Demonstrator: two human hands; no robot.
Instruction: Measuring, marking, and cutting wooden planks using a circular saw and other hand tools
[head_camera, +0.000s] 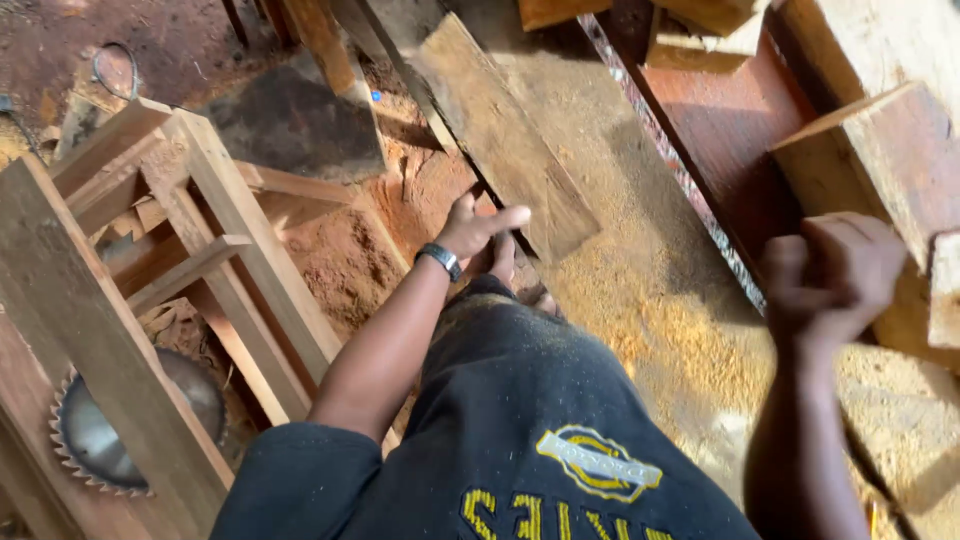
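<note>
My left hand (478, 228), with a dark watch on its wrist, is down at the near end of a weathered wooden plank (505, 130). The thumb lies across the plank's corner and the fingers close on its edge. The plank runs away from me over the sawdust-covered floor (650, 300), with a dark shadow along its left side. My right hand (830, 275) is blurred and raised at the right. Its fingers are curled and nothing shows in it. It hovers beside a thick timber block (880, 160). My dark shirt fills the bottom of the view.
A wooden frame of slats (200, 220) stands at the left. Below it a toothed circular saw blade (90, 440) shows. A red-brown board (720, 130) and more timber offcuts (700, 30) lie at the upper right. Reddish dirt and sawdust sit between the frame and the plank.
</note>
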